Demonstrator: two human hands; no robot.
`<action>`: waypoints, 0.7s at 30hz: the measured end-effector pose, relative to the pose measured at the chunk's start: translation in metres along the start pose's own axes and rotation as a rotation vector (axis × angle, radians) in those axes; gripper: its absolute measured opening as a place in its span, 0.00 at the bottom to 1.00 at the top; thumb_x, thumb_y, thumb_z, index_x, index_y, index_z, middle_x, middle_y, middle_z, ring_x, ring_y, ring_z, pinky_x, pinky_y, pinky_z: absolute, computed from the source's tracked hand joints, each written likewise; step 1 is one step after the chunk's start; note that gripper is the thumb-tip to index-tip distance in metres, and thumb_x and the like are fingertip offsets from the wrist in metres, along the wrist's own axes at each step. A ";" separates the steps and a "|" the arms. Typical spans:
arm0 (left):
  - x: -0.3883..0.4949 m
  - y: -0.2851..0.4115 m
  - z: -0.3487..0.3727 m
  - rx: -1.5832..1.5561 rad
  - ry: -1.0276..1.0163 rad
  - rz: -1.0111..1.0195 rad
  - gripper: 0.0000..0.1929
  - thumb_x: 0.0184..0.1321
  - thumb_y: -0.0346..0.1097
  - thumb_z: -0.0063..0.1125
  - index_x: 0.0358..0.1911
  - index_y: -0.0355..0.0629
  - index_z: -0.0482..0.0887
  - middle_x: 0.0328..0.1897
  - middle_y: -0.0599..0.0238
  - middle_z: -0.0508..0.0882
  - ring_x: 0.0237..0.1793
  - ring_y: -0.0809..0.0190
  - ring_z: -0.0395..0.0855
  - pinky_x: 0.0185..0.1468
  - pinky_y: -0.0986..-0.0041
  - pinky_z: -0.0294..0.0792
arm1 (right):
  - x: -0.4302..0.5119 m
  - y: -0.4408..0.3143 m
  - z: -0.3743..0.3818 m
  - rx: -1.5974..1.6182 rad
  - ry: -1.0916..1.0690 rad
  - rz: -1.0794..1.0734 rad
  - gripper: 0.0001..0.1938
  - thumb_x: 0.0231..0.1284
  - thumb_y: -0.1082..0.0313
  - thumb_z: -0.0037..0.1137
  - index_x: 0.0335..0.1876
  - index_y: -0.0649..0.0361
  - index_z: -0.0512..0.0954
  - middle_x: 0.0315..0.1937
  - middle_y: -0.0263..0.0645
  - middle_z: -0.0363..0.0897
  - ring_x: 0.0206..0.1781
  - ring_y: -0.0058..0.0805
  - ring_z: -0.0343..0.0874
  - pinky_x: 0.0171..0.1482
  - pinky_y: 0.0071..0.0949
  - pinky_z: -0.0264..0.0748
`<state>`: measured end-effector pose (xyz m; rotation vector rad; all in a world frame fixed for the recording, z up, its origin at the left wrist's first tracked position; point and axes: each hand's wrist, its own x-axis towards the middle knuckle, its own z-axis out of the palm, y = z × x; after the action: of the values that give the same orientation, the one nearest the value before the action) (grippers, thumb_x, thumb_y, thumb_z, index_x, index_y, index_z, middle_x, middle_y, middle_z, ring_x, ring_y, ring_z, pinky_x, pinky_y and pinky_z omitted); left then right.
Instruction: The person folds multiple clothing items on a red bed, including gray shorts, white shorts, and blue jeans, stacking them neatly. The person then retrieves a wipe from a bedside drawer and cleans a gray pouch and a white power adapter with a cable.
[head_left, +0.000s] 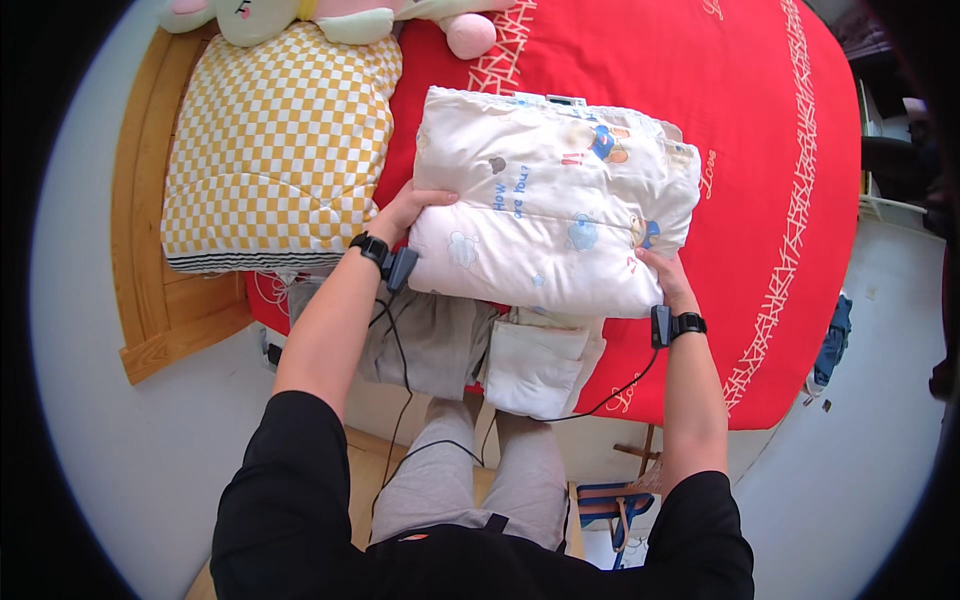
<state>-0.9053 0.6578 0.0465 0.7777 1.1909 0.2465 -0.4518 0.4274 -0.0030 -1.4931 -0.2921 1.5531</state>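
Note:
A folded white quilt (547, 210) printed with cartoon bears, clouds and blue letters is in front of me on the red bedspread (757, 247). My left hand (417, 206) grips its left side, thumb on top and fingers out of sight beneath. On the lower right corner, my right hand (667, 277) holds the quilt the same way, its fingers mostly hidden. Nearer to me, partly under the quilt's near edge, lie a grey folded cloth (427, 341) and a white folded cloth (534, 364). Both wrists wear black straps with small cabled devices.
A yellow-and-white checked pillow or folded quilt (281, 150) lies at the left, beside the wooden headboard (150, 247). A plush toy (259, 19) rests above it. Black cables hang from the wrist devices past my legs. A blue-framed folding item (615, 502) stands below the bed edge.

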 end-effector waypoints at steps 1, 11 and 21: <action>-0.010 0.007 0.001 -0.036 0.013 0.039 0.34 0.59 0.39 0.79 0.69 0.34 0.82 0.63 0.57 0.90 0.61 0.56 0.88 0.66 0.64 0.77 | 0.000 -0.017 0.006 -0.032 -0.007 -0.040 0.32 0.61 0.75 0.74 0.72 0.67 0.77 0.62 0.41 0.87 0.60 0.33 0.88 0.66 0.35 0.83; -0.101 -0.029 0.051 -0.820 0.176 0.308 0.30 0.66 0.33 0.73 0.72 0.34 0.79 0.67 0.53 0.88 0.64 0.49 0.87 0.71 0.56 0.78 | 0.074 -0.295 0.158 -0.813 -0.227 -0.328 0.26 0.58 0.77 0.75 0.64 0.67 0.85 0.55 0.40 0.92 0.53 0.29 0.91 0.60 0.34 0.85; -0.015 -0.086 0.088 -1.129 0.396 -0.099 0.29 0.73 0.46 0.71 0.74 0.54 0.76 0.76 0.68 0.77 0.79 0.56 0.67 0.81 0.45 0.61 | 0.176 -0.147 0.321 -1.444 0.129 -0.591 0.59 0.51 0.39 0.80 0.90 0.33 0.57 0.92 0.49 0.47 0.91 0.62 0.45 0.79 0.86 0.45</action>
<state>-0.8502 0.5511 0.0141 -0.3357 1.2112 0.9181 -0.6388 0.7690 0.0608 -2.1715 -1.8530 0.6231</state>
